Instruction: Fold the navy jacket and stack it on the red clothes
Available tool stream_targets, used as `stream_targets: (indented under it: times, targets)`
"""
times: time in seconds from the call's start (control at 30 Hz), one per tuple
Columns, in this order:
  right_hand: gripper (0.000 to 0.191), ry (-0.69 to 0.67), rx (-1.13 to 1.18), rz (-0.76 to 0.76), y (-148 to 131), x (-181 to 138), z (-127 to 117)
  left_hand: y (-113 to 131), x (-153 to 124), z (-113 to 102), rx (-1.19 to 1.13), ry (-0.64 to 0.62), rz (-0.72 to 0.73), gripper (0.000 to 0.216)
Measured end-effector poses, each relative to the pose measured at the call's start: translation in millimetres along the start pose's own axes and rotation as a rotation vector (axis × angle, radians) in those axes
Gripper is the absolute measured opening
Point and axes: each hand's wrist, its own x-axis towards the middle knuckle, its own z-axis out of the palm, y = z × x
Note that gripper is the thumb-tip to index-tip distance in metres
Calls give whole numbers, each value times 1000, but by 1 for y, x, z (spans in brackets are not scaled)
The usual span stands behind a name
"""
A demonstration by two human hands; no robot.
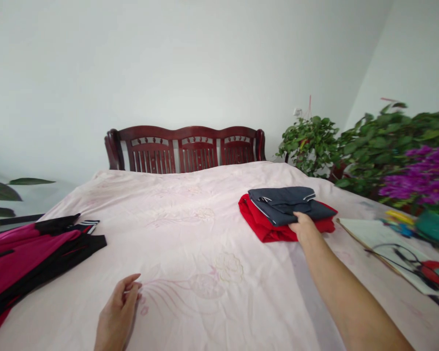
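My right hand (300, 223) reaches out to a folded dark grey garment (283, 204) with white piping, its fingers closed on the near edge and partly hidden. This garment rests on top of a folded red garment (258, 226), whose edges stick out around it. Closer to me, my left hand (119, 304) is over the pale pink bedspread (190, 243), fingers loosely bent and apart, with nothing in it. To the far left lies a loose heap of magenta and black clothing (32, 248), with a striped piece near its top.
A dark red wooden bench back (190, 148) stands behind the covered surface. Green potted plants (307, 144) and purple flowers (420, 178) line the right. An open notebook (391, 243), black cable and small coloured items lie at the right edge. Large leaves (2, 197) show at left.
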Motion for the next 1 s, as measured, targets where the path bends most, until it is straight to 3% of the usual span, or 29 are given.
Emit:
stream_targets:
  times: [0.13, 0.3, 0.43, 0.53, 0.63, 0.73, 0.83, 1.0]
  targets:
    - [29, -36, -7, 13, 8, -10, -3, 0, 0, 0, 4, -7, 16, 49]
    - [26, 11, -7, -65, 21, -42, -7, 3, 0, 0, 79, -29, 52, 42]
    - [32, -71, -25, -126, 69, -90, -13, 9, -6, 1, 197, -46, 176, 34]
    - [39, -281, -200, -178, 117, -125, -19, 15, -16, 0, 309, -99, 353, 34]
    - [41, -559, -518, -412, 151, -150, -23, 12, -28, -9, 501, -135, 485, 37]
    - [36, -726, -812, -832, 165, -163, -24, -2, -39, -33, 705, -131, 454, 45]
    - [35, -735, -1004, -1099, 166, -168, -24, -21, -50, -65, 844, -74, 316, 52]
    - [37, -702, -1105, -1237, 167, -171, -25, -38, -63, -94, 969, 60, 158, 57]
